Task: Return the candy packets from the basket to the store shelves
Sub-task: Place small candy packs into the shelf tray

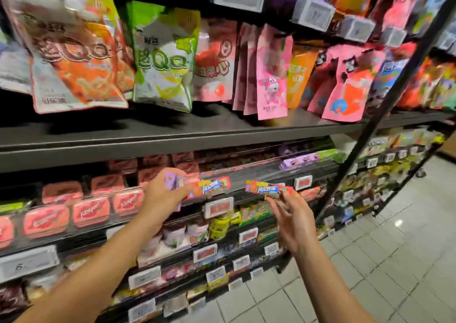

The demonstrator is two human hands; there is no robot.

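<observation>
My left hand [164,194] grips candy packets [213,186] lying sideways. My right hand [293,220] pinches another packet [267,189], also sideways, by the dark shelves [148,135], above the pale tiled floor [394,261].

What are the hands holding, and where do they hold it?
The left hand grips candy sticks by their left ends. The right hand pinches one candy stick at its right end.

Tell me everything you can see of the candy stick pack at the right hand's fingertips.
The candy stick pack is a slim, glossy wrapper, mostly red with orange ends and a blue band bearing white lettering. It lies roughly level, lengthwise along the shelf front, at the height of the white price tag to its right. The right hand pinches its lower right edge with its fingertips. A matching pack sits in the left hand.
</observation>
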